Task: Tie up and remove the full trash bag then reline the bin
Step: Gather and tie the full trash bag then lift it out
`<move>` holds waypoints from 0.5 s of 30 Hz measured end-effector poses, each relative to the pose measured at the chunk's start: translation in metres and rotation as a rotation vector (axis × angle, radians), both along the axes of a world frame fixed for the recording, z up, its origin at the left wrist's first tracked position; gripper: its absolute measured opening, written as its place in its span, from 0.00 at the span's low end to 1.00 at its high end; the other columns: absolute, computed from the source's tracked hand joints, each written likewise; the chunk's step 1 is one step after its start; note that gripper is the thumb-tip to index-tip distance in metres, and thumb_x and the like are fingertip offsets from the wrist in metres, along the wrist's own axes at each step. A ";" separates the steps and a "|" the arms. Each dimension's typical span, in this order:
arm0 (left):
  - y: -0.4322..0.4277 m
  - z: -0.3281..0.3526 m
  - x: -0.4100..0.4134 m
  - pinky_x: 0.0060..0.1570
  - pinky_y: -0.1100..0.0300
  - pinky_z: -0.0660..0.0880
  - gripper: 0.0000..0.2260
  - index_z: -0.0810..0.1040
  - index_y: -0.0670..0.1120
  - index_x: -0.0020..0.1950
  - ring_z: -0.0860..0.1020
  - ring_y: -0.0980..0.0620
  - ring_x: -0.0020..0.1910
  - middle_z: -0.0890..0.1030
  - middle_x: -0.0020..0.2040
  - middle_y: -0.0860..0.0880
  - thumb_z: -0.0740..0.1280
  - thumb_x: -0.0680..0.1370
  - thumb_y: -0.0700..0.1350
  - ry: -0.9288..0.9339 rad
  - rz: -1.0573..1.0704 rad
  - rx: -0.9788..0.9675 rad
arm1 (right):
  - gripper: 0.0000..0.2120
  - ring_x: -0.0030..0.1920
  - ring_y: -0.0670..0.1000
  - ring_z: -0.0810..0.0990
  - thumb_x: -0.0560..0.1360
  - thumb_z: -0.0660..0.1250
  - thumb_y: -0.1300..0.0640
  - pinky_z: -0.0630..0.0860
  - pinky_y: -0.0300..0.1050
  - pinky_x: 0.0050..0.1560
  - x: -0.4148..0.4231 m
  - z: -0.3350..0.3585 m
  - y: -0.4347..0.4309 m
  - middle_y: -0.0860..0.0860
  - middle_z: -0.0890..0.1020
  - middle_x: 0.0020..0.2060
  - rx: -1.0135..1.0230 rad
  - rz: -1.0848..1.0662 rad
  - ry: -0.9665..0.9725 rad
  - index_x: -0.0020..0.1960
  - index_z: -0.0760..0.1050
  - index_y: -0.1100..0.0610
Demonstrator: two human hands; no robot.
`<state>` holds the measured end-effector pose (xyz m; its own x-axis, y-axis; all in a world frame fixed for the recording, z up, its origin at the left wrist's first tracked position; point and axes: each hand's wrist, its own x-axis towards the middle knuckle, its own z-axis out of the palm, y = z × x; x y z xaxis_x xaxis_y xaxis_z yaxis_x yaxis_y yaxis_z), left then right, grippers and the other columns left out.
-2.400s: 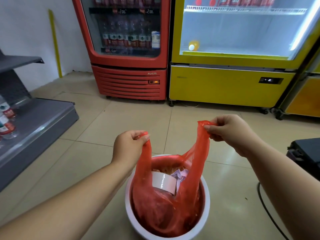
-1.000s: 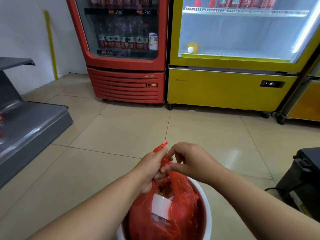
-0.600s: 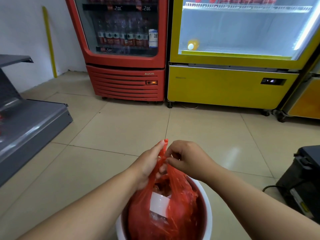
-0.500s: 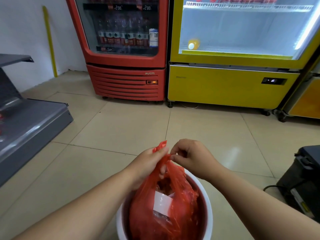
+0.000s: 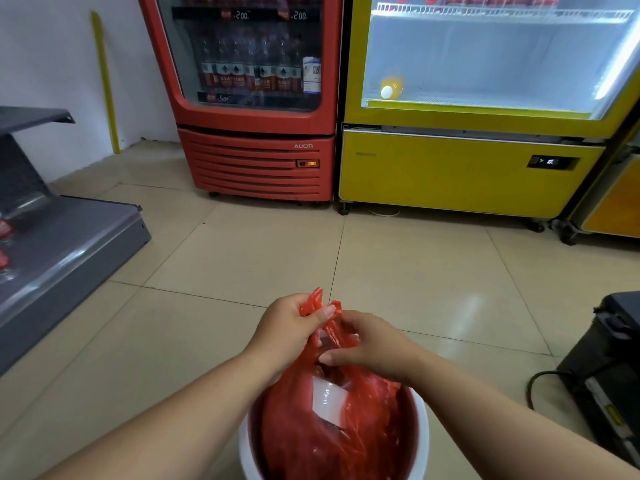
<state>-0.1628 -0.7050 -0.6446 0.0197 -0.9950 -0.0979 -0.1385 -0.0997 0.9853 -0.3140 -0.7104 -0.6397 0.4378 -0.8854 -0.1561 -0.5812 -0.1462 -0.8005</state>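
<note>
A full red trash bag (image 5: pixel 360 434) sits inside a round white bin (image 5: pixel 423 445) on the tiled floor at the bottom centre. White paper or tape shows through the thin plastic. My left hand (image 5: pixel 287 330) pinches the two bag handles together above the bin, their red ends sticking up past my thumb. My right hand (image 5: pixel 370 344) grips the bag plastic just below and to the right, touching the left hand. The bin's base is hidden by the frame edge.
A red drinks fridge (image 5: pixel 256 98) and a yellow fridge (image 5: pixel 467 133) stand against the far wall. A grey shelf unit (image 5: pixel 62 244) runs along the left. A black box with a cable (image 5: pixel 606 368) sits at the right. Beige floor tiles lie between.
My hands, once holding the two handles wide apart, have come together above the bin. The right hand has since dropped lower on the bag while the left keeps the handle ends.
</note>
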 end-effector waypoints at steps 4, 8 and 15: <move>0.001 0.004 -0.001 0.32 0.62 0.69 0.08 0.83 0.44 0.36 0.73 0.56 0.24 0.76 0.22 0.50 0.70 0.73 0.46 -0.215 0.136 -0.091 | 0.16 0.40 0.52 0.76 0.70 0.66 0.61 0.68 0.42 0.39 0.004 -0.005 0.002 0.45 0.75 0.32 -0.277 -0.150 0.125 0.55 0.71 0.49; 0.000 0.008 -0.002 0.36 0.59 0.71 0.03 0.83 0.46 0.39 0.76 0.51 0.29 0.81 0.29 0.46 0.71 0.72 0.44 -0.301 0.145 -0.130 | 0.24 0.39 0.52 0.74 0.72 0.62 0.62 0.68 0.44 0.41 0.005 -0.005 0.005 0.48 0.74 0.34 -0.420 -0.124 0.166 0.67 0.67 0.49; -0.007 0.025 0.009 0.36 0.63 0.66 0.10 0.83 0.45 0.42 0.73 0.53 0.36 0.76 0.34 0.49 0.67 0.76 0.49 -0.730 -0.285 -0.163 | 0.10 0.37 0.42 0.75 0.75 0.62 0.61 0.67 0.28 0.36 -0.004 -0.002 -0.003 0.45 0.81 0.37 -0.346 -0.072 0.110 0.51 0.81 0.54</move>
<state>-0.1536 -0.7116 -0.6200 -0.2343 -0.9721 -0.0110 -0.7524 0.1741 0.6353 -0.3175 -0.7132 -0.6420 0.3699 -0.9219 0.1151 -0.6799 -0.3530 -0.6428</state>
